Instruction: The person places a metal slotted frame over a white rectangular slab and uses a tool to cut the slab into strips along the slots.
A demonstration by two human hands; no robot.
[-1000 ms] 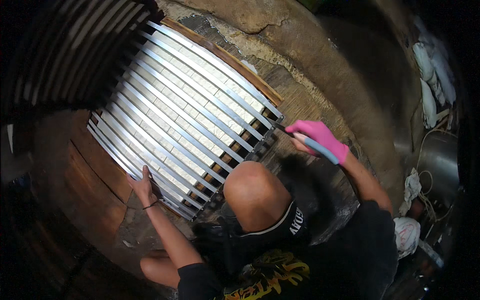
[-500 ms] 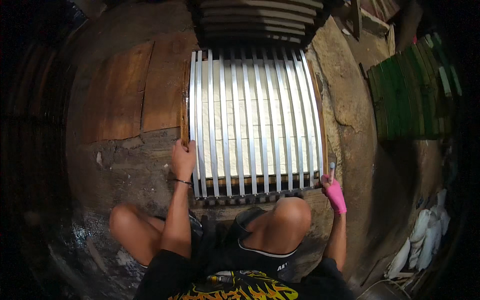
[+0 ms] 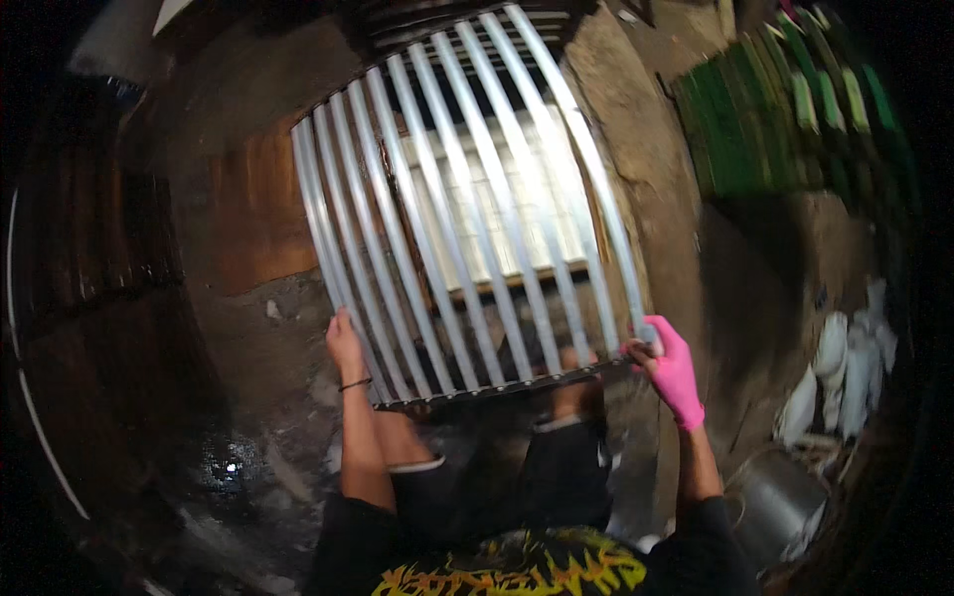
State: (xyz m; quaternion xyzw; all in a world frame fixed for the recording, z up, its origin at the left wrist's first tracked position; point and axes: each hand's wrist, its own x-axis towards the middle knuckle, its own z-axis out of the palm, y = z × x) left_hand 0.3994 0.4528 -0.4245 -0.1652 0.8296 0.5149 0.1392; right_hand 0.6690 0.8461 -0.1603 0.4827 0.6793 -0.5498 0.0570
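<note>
Between my hands a rack of parallel silver metal bars [image 3: 467, 199] is raised and tilted, its left side lower in the view. My left hand [image 3: 345, 348] is closed around the near left corner, its fingertips partly hidden. The near right corner is gripped by my right hand [image 3: 676, 372], which wears a pink glove with bare fingertips. Through the bars shows a white slab [image 3: 492, 238], scored into rectangles, lying in a wood-edged frame on the ground. The rack overlaps the slab but hangs apart from it.
Brown wooden boards [image 3: 260, 199] lie to the left. Green slatted panels [image 3: 735, 124] are stacked at the far right. Whitish bags [image 3: 830, 382] and a metal pot [image 3: 780, 502] stand at the near right. A dark slatted stack [image 3: 383, 15] is beyond the rack.
The metal rack has come up off the white slab and tilted, shifting leftward. Both hands rose with it. My legs went from a squat to more upright, and the view has turned.
</note>
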